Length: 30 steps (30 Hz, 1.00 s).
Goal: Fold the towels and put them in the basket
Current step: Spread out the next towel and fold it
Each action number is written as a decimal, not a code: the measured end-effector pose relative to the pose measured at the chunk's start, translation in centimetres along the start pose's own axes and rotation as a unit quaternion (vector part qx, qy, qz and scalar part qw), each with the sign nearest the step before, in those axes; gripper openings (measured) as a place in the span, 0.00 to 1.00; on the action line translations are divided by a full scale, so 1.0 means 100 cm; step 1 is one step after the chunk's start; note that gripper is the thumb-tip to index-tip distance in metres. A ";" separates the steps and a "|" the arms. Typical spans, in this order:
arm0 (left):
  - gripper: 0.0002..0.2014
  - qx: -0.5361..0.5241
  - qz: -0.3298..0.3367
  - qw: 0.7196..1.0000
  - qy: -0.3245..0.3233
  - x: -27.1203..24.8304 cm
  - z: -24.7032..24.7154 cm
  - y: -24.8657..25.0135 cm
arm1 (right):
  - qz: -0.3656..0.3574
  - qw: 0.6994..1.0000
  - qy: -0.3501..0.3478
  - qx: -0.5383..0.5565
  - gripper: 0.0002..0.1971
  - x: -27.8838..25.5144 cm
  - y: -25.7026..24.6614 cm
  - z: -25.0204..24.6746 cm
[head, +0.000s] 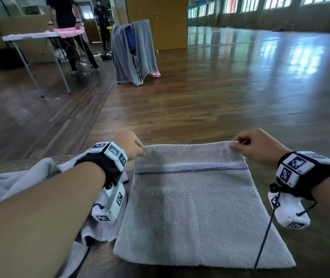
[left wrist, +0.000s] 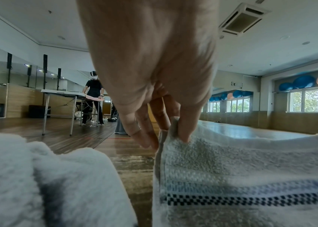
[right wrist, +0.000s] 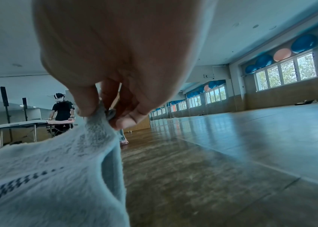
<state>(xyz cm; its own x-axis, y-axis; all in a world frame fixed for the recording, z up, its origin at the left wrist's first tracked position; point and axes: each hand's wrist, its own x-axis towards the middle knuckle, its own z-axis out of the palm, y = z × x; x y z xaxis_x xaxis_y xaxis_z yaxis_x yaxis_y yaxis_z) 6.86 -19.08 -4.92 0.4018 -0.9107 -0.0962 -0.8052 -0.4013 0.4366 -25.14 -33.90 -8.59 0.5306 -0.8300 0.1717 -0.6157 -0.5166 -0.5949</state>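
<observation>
Head view: grey towel (head: 196,207) spread flat on the table (head: 308,257), between both wrists, checked stripe near its far edge.
Left hand (head: 129,144): pinches the far left corner, lifted slightly.
Right hand (head: 260,146): pinches the far right corner; 2 layers show at that edge.
Left of left forearm: 1 crumpled pale towel (head: 9,181).
Basket: not seen.

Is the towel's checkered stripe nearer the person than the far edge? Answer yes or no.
No: the checkered stripe runs close to the towel's far edge, where both hands pinch its corners.
</observation>
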 end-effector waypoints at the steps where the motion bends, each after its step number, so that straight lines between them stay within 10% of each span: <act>1: 0.07 0.001 -0.001 1.000 0.004 -0.004 -0.003 0.001 | -0.004 1.000 0.006 0.006 0.08 -0.004 -0.001 -0.005; 30: 0.10 -0.038 0.017 0.985 0.168 -0.131 -0.069 0.017 | -0.069 0.994 0.069 -0.050 0.06 -0.117 -0.091 -0.093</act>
<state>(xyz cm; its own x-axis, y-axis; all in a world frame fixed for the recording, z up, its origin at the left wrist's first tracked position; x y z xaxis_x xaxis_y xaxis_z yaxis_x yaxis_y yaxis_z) 3.26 -7.14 3.21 0.5076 -0.8342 0.2156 -0.7906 -0.3515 0.5014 -31.14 -21.39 2.14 0.5332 -0.7667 0.3576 -0.6007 -0.6408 -0.4781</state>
